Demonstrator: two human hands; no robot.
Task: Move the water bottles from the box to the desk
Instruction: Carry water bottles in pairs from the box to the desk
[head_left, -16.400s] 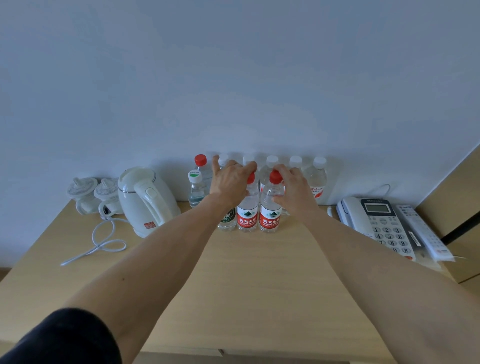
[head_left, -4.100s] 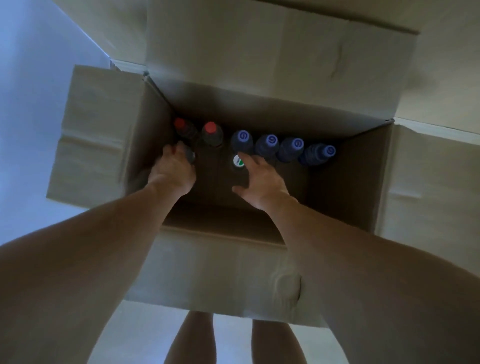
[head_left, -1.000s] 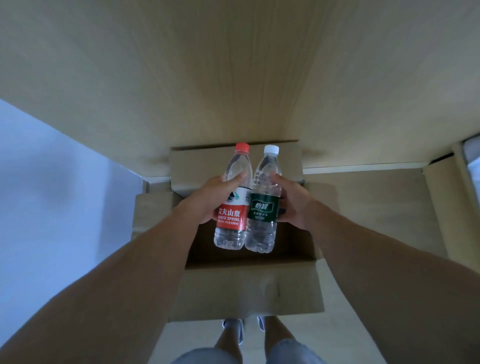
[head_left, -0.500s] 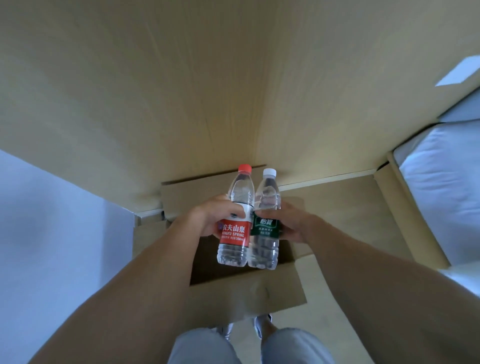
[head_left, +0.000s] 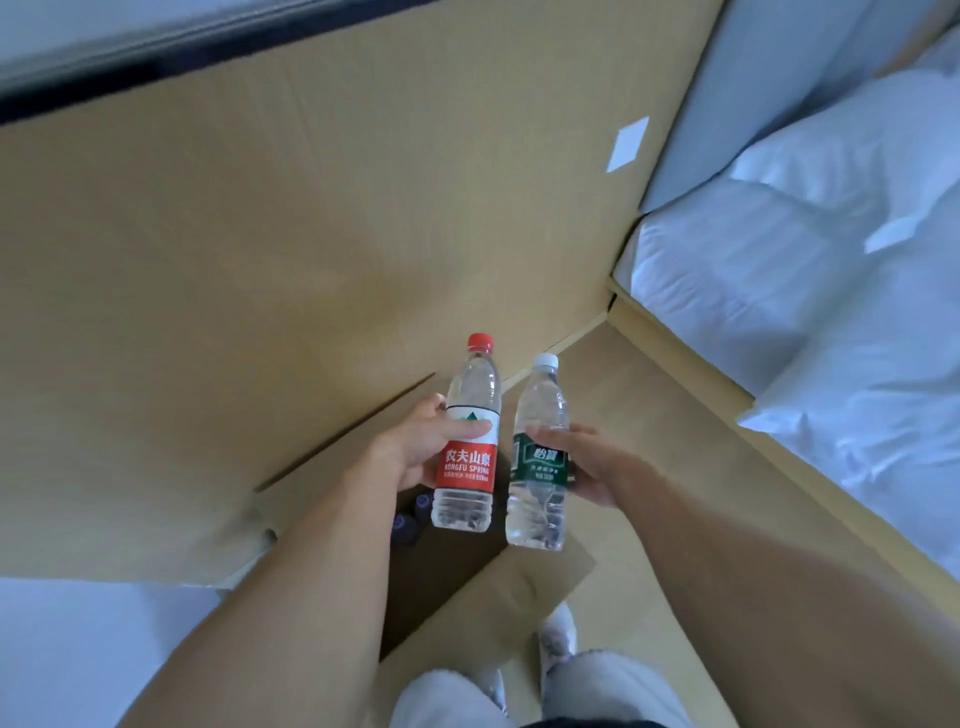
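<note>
A person looks down at both outstretched arms, each hand carrying one water bottle above an open cardboard box (head_left: 524, 577) on the floor. The left hand (head_left: 422, 447) wraps its fingers and thumb around the red-labelled bottle (head_left: 467, 457), which has a red cap. The right hand (head_left: 587, 465) grips the green-labelled bottle (head_left: 540, 462), with a white cap, thumb across the top of the label. Both bottles stand nearly upright, caps pointing up and away from the person, long axes almost parallel, the two close together but not touching. Below the left wrist, a few blue caps (head_left: 410, 519) of bottles not yet taken out show inside the box, near its left wall. A tall wooden panel (head_left: 311, 208) fills the view ahead, and a bed with white bedding (head_left: 810, 270) lies to the right. The desk is not in view, so which hand is nearer to it cannot be told; the bottles are likely to need carrying upright to reach it.
</note>
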